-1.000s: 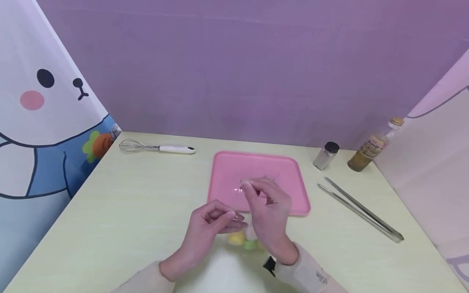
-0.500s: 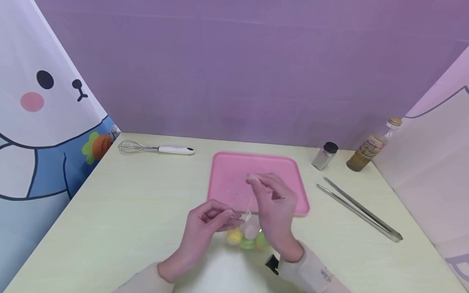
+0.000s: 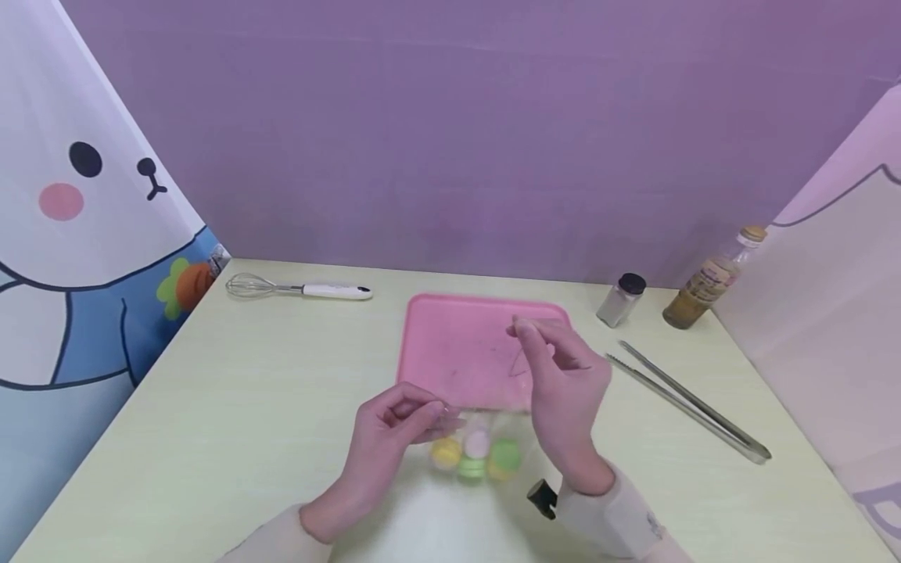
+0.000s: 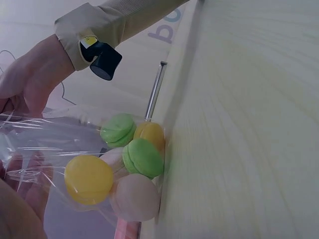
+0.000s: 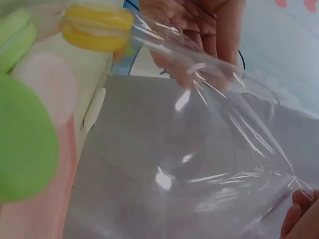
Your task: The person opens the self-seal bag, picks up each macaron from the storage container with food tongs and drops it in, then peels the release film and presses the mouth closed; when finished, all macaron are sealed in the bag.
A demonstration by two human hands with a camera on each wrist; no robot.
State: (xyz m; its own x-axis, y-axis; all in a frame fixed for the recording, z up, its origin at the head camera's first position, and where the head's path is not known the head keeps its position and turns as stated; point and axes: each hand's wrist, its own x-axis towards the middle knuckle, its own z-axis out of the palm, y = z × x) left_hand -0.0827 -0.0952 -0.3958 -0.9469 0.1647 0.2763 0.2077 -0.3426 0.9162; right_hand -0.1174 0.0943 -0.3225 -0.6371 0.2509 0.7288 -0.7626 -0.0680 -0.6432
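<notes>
A clear plastic bag (image 4: 55, 139) hangs between the two hands over the table, with several macarons in its bottom. Some are yellow (image 4: 88, 179), some green (image 4: 143, 158), some pale pink (image 4: 137, 196). My left hand (image 3: 394, 430) pinches the bag's edge between thumb and fingers. Higher and to the right, my right hand (image 3: 566, 387) pinches another part of the bag's top and stretches the film, as the right wrist view shows. The macarons sit low, close over the table, below and between the hands in the head view.
Behind the hands lies a pink tray (image 3: 450, 344). A whisk (image 3: 303, 289) lies at the back left. Metal tongs (image 3: 693, 403) rest on the right, with a black-capped jar (image 3: 621, 301) and a corked bottle (image 3: 711, 281) behind them. A purple cloth wall (image 3: 450, 141) bounds the back.
My right hand has moved right and slightly up, pulling its part of the bag away from my left hand. The macarons show more fully between the hands. The left hand stays nearly in place.
</notes>
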